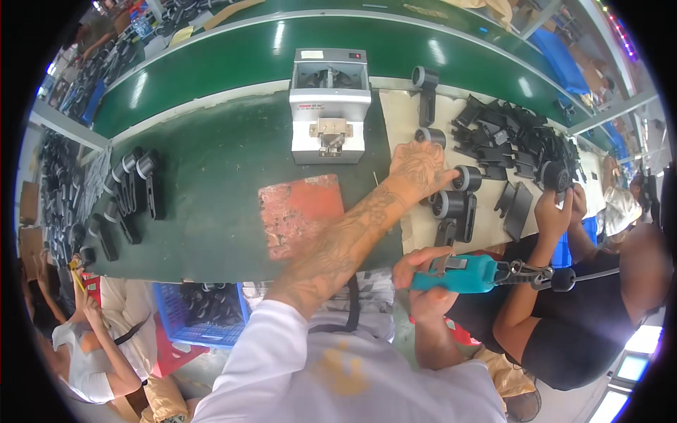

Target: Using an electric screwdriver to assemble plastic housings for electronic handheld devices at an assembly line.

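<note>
The left hand (417, 166) reaches forward across the green tabletop (211, 176) with its fingers spread loosely, the fingertips touching a black cylindrical plastic part with a grey ring (467, 178); its grip is open and flat rather than closed around the part. Just below that hand, nearer the person, lies a second black cylindrical part on a flat black bracket (453, 208), close to the wrist. Both parts rest on a pale cardboard sheet (405, 113) that covers the tabletop on that side.

The right hand (423, 278) is held low, near the tabletop's front edge and well below the left hand, its grip wrapped tightly around a teal electric screwdriver with a black cable end (469, 273) that points sideways to the right. The cylindrical part under the left fingertips lies up and slightly right of this grip, apart from the tool.

Left of the left forearm lies a worn red rectangular pad (300, 211). Beyond it, forward and left of the left hand, stands a grey box-shaped machine (330, 106). To the right of the left hand is a heap of black plastic pieces (515, 134), and another person's hands (557, 208) hold a part beside it.
</note>
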A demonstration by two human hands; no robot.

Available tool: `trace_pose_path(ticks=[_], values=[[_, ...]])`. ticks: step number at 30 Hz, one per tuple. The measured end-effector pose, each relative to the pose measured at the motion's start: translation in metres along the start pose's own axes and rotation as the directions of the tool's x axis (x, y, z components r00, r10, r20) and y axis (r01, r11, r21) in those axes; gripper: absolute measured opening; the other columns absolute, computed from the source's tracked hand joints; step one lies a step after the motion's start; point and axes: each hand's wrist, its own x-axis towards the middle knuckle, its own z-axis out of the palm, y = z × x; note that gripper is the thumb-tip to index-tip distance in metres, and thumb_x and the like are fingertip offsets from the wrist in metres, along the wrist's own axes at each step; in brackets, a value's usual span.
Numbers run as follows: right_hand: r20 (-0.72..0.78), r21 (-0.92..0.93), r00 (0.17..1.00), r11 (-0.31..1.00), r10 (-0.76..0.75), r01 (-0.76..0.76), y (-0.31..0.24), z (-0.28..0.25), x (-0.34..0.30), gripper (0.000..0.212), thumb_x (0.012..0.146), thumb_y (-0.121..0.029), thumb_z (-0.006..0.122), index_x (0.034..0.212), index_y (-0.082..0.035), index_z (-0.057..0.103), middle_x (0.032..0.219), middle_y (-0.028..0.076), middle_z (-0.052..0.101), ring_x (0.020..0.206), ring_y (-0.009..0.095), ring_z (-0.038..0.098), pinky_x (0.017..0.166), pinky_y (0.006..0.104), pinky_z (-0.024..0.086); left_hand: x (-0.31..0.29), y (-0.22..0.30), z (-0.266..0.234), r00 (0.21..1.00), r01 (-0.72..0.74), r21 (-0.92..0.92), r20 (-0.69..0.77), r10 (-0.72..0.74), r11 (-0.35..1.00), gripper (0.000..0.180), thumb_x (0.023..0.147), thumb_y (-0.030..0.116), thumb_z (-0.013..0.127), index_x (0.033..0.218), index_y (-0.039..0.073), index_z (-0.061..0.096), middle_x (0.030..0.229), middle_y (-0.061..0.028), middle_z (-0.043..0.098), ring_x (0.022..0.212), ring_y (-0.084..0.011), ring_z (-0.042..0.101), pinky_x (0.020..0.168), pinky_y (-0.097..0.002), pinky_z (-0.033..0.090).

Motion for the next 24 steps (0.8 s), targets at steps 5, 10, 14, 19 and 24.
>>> trace_pose_path(ticks=[5, 10, 14, 19, 24], values=[[-0.034, -0.026, 0.999, 1.0, 0.014, -0.015, -0.005, -0.003, -0.008, 0.084, 0.08, -0.071, 0.068, 0.112, 0.005, 0.053, 0.072, 0.009, 0.061, 0.065, 0.018, 0.061, 0.057, 0.03, 0.048, -0.001, -0.009, 0.012, 0.996, 0.063, -0.037, -0.059, -0.065, 0.997, 0.046, 0.082, 0.047, 0.068, 0.107, 0.009, 0.062, 0.096, -0.0063, 0.062, 0.093, -0.0281, 0.06, 0.081, -0.0444, 0.046], [-0.033, -0.031, 0.999, 0.999, 0.024, -0.025, 0.0, -0.005, 0.0, 0.084, 0.08, -0.071, 0.068, 0.112, 0.005, 0.054, 0.072, 0.009, 0.061, 0.065, 0.018, 0.061, 0.057, 0.0299, 0.048, -0.051, -0.017, -0.07, 0.916, -0.222, -0.06, -0.355, 0.187, 0.973, 0.027, 0.082, 0.018, 0.074, 0.105, 0.009, 0.063, 0.089, -0.0074, 0.061, 0.084, -0.0281, 0.06, 0.073, -0.039, 0.05], [-0.014, -0.01, 1.0, 1.0, 0.024, -0.024, -0.004, 0.008, 0.009, 0.081, 0.082, -0.07, 0.069, 0.11, 0.005, 0.055, 0.072, 0.009, 0.061, 0.065, 0.018, 0.061, 0.058, 0.0298, 0.048, -0.117, -0.04, -0.106, 0.954, -0.145, -0.22, -0.289, 0.078, 0.965, 0.031, 0.075, 0.018, 0.081, 0.102, 0.008, 0.067, 0.094, -0.0064, 0.06, 0.087, -0.0287, 0.06, 0.076, -0.0416, 0.051], [0.019, -0.014, 1.0, 1.0, 0.014, -0.013, 0.0, 0.024, 0.04, 0.09, 0.082, -0.074, 0.064, 0.119, 0.007, 0.056, 0.067, 0.007, 0.058, 0.058, 0.018, 0.057, 0.054, 0.0325, 0.047, -0.161, -0.073, -0.111, 0.969, -0.051, -0.242, -0.246, -0.011, 0.969, 0.03, 0.076, 0.021, 0.083, 0.101, 0.007, 0.074, 0.096, -0.0093, 0.067, 0.091, -0.0299, 0.062, 0.083, -0.0411, 0.052], [0.085, 0.057, 0.994, 0.996, -0.068, 0.063, 0.015, 0.055, 0.107, 0.088, 0.085, -0.079, 0.054, 0.122, 0.002, 0.052, 0.067, 0.004, 0.053, 0.059, 0.017, 0.052, 0.056, 0.031, 0.042, -0.166, -0.097, -0.109, 0.962, -0.005, -0.297, -0.263, -0.077, 0.955, 0.031, 0.081, 0.026, 0.079, 0.105, 0.006, 0.074, 0.093, -0.0079, 0.067, 0.089, -0.0294, 0.06, 0.086, -0.0385, 0.049]])
